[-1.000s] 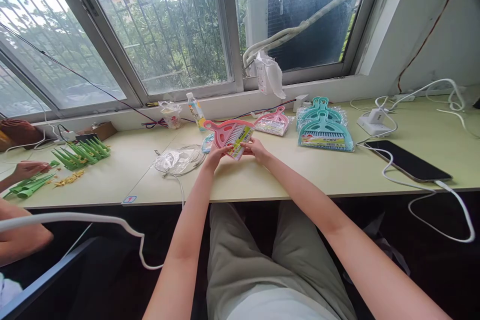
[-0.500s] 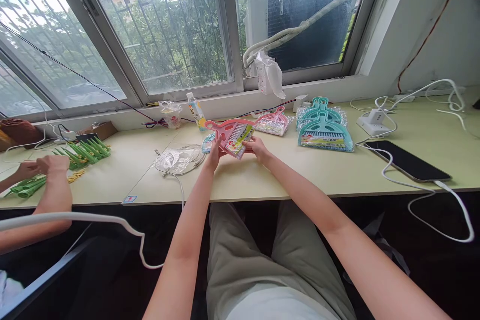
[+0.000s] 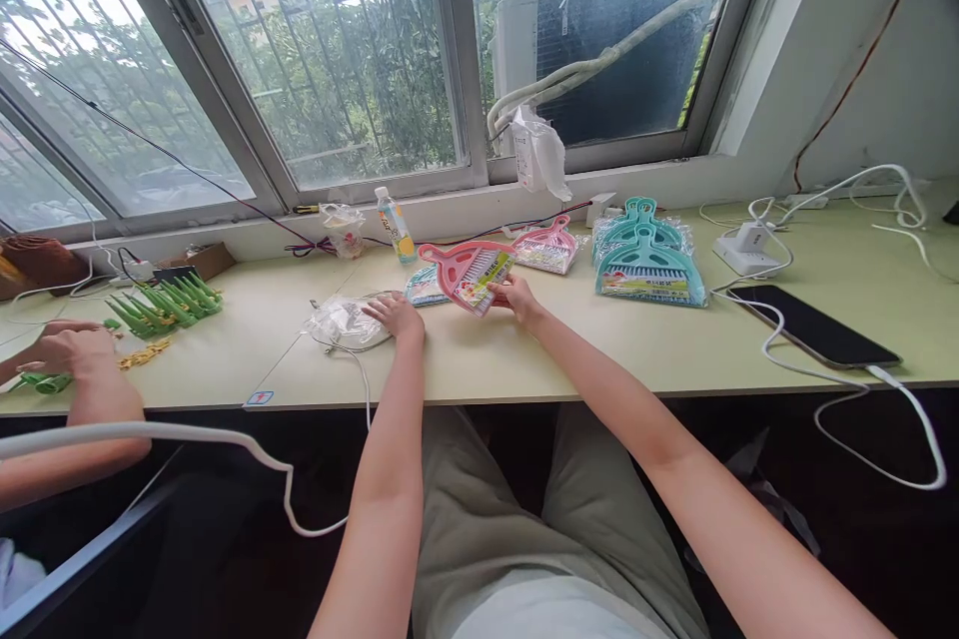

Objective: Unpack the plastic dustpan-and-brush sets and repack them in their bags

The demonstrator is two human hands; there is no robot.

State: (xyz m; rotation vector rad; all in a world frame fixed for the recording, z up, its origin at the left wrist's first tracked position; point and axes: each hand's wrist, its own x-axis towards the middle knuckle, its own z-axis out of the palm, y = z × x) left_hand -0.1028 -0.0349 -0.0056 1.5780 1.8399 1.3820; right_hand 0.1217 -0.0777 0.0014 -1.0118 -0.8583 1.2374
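Note:
My right hand (image 3: 515,298) grips a pink dustpan and brush set (image 3: 469,272) by its right lower edge, with the fingers closed on it. The set is tilted, and a green and yellow label shows across its white bristles. To its left, my left hand (image 3: 396,315) reaches out with fingers apart over crumpled clear plastic bags (image 3: 345,321). Whether the fingertips touch the plastic I cannot tell. A teal dustpan set (image 3: 426,286) lies partly hidden behind the pink one. Another pink set (image 3: 550,246) rests just beyond my right hand.
Several teal dustpan sets (image 3: 648,265) lie at right, near a phone (image 3: 816,324) with a white cable and a charger (image 3: 749,245). A bottle (image 3: 395,225) stands by the window. At left, another person's hands (image 3: 79,347) work beside green stick-like pieces (image 3: 165,307).
My left hand has let go of the pink dustpan set and moved left to the clear plastic bags. My right hand still holds the set in nearly the same place.

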